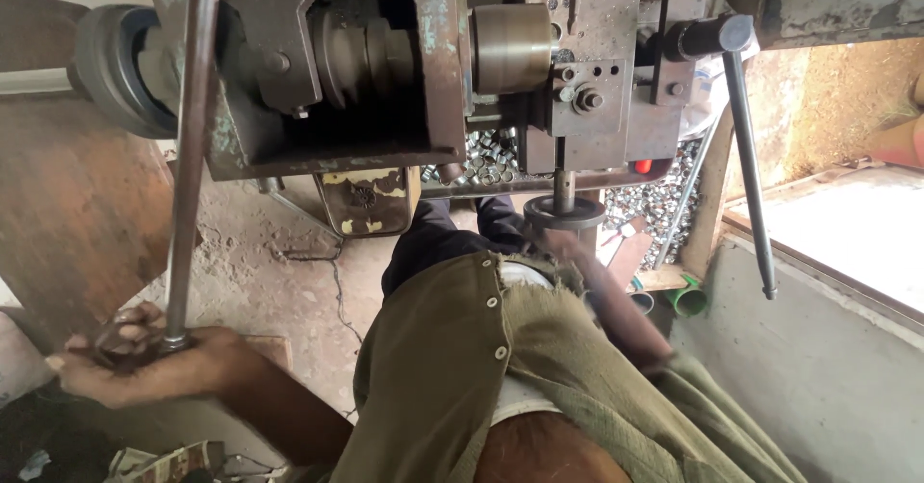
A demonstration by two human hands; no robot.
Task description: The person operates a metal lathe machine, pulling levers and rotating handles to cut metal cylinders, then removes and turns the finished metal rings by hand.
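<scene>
Head camera looks down past an olive shirt (539, 368) at a big rusty machine (433, 69). The left hand (144, 363) sits low, palm side up, with its arm stretched out from the body. Its fingers (130, 327) are curled around the bottom end of a long metal rod (188, 156). The rod stands almost straight up from the fingers and passes in front of the machine. A dark round wheel (111, 69) on the machine's side is far above the fingers, just beside the rod.

The right hand (563, 242) is blurry. Its arm reaches forward from the shirt, up to a small black hand wheel (564, 213). The hand is right at the wheel, just under it. I cannot tell if its fingers are closed on the wheel or only touching it.

Above those fingers, a thin shaft (563, 180) goes up from the wheel into the machine. A pile of small shiny metal rings (491, 156) lies behind the shaft. To the side of the right fingers, well apart, a long black lever (749, 165) hangs down from the machine. A green cup-like thing (685, 300) sits near the floor below the lever.
</scene>
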